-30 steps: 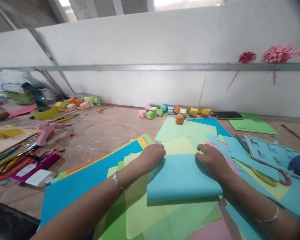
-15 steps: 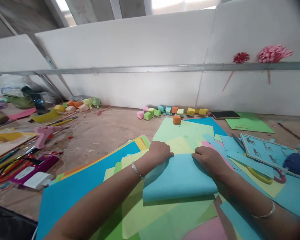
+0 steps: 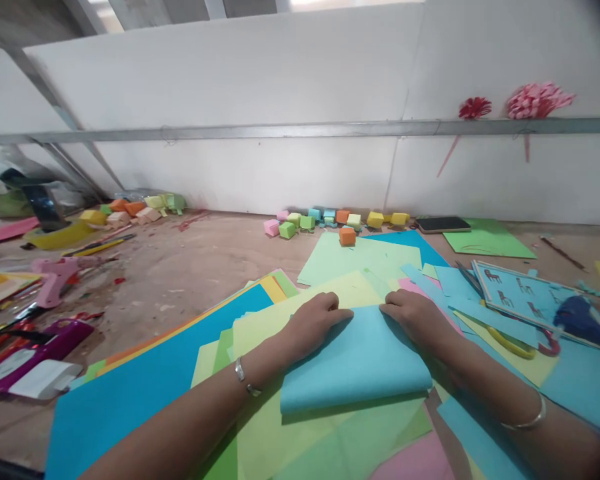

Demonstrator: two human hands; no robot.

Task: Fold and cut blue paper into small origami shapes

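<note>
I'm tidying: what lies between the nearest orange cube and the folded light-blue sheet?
In the head view, from orange cube to light-blue sheet: a pale green sheet, then a pale yellow sheet.

Brown worktop (image 3: 200, 257): pink glue gun (image 3: 54, 280), coloured cubes (image 3: 287, 230), green sheet (image 3: 495, 240).

Lt-blue paper (image 3: 355, 370) is lying doubled over atop yel-grn sheet (image 3: 265, 427), looking plain & smooth, its rounded bend facing sheet's near end & slanting a bit.
</note>
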